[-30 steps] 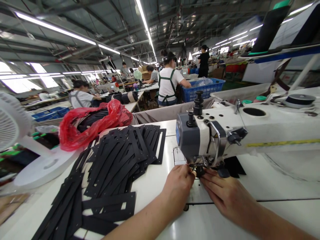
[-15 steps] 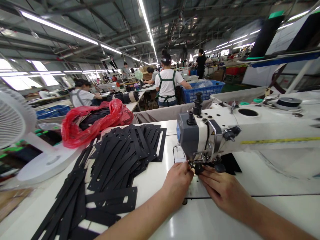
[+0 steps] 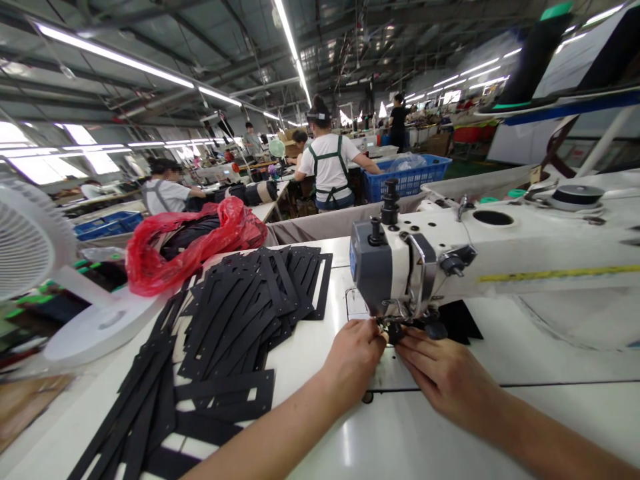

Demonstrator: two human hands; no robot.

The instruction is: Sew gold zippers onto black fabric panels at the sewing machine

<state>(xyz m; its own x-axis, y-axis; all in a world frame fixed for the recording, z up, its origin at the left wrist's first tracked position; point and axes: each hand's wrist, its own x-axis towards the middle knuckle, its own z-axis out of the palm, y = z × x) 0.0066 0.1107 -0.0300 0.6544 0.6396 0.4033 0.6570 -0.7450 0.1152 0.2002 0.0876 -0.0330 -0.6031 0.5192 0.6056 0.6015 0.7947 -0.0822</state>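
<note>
The white sewing machine [image 3: 395, 273] stands in front of me, its needle area between my two hands. My left hand [image 3: 355, 353] is closed in a pinch just left of the presser foot, on a small bit of black fabric mostly hidden by fingers and machine head. My right hand [image 3: 445, 367] lies low on the machine bed, fingers pressed together at the right side of the foot, gripping the same dark material. Behind those fingers, a black fabric piece [image 3: 457, 322] shows beneath the machine arm.
Many black slotted strips [image 3: 235, 320] are heaped on the white table [image 3: 320, 427] at left. Beyond them are a red plastic bag [image 3: 200, 247] and a white fan [image 3: 35, 247]. A co-worker [image 3: 330, 163] reaches to a blue basket [image 3: 410, 179]. Thread cones [image 3: 533, 60] stand upper right.
The view has shifted slightly. Both hands stay beside the presser foot with almost no movement. The co-worker ahead has turned and leaned a little to the left.
</note>
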